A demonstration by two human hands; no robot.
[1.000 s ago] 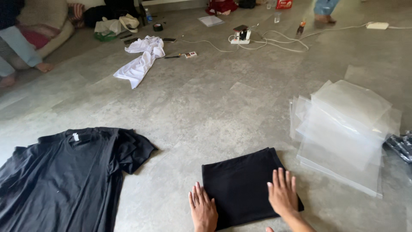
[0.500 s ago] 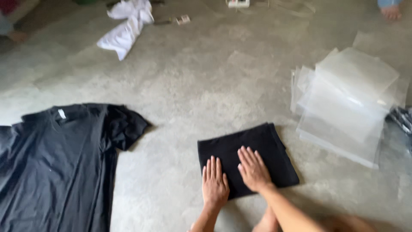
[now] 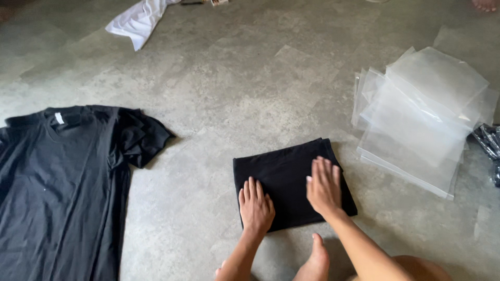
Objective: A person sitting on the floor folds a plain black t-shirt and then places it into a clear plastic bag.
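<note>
1. On the grey floor (image 3: pixel 260 83), straight ahead of the person's knees, lies a folded black garment (image 3: pixel 284 179), a neat rectangle that serves as the landmark for everything else.
2. Both hands rest flat on that folded garment: the left hand (image 3: pixel 255 206) on its near left corner, the right hand (image 3: pixel 324 186) on its right half. The fingers are spread and extended, palms down, gripping nothing. This pose suits pressing the cloth so the folds lie flat.
3. A bare foot (image 3: pixel 315 260) of the person shows just below the folded garment's near edge, between the two forearms, which fits a person sitting on the floor close to the work.
4. To the right of the folded garment, near but not touching it, sits a loose stack of clear plastic bags (image 3: pixel 422 114), fanned out within arm's reach.
5. Well to the left of the folded garment, a black t-shirt (image 3: pixel 57 177) lies spread open, neck upward, one sleeve crumpled, apart from the folded piece.
6. Far beyond the folded garment, toward the upper left, a white cloth (image 3: pixel 138 18) lies bunched on the floor.
7. At the right edge, past the bags, something dark and shiny (image 3: pixel 489 143) is only partly visible; its kind cannot be told.
</note>
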